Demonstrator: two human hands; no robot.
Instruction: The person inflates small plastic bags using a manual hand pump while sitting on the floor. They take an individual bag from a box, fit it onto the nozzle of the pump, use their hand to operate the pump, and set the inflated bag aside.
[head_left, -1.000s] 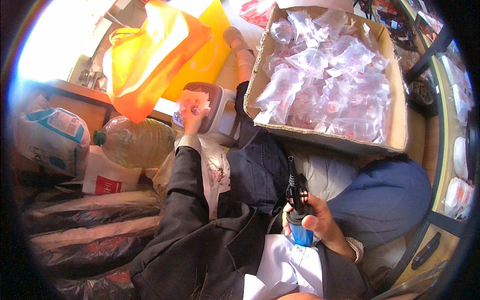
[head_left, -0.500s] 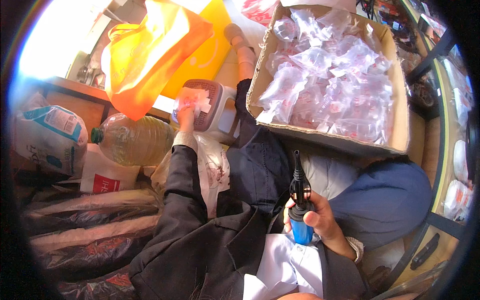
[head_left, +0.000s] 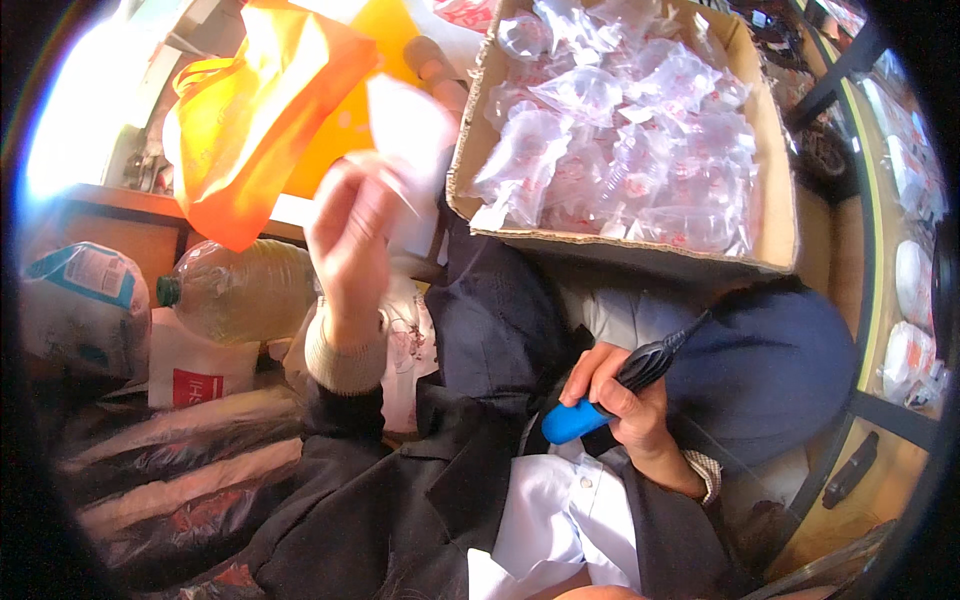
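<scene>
My blurred left hand (head_left: 350,225), seemingly pinching a pale sheet (head_left: 408,120), has risen beside the carton (head_left: 772,160), while my right hand (head_left: 642,425), clasped round the blue-and-black pump (head_left: 645,365), has tipped it rightward, leaving neither free.

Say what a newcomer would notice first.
Probably the cardboard box of clear packets at upper right, then the orange bag at upper left. Below the box, the right hand holds a blue-and-black tool; left of the box, the left hand holds a blurred white thing.

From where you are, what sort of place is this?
Probably a shop or stockroom: a box of clear packets, laden shelves at right, and plastic-wrapped bundles at lower left.
</scene>
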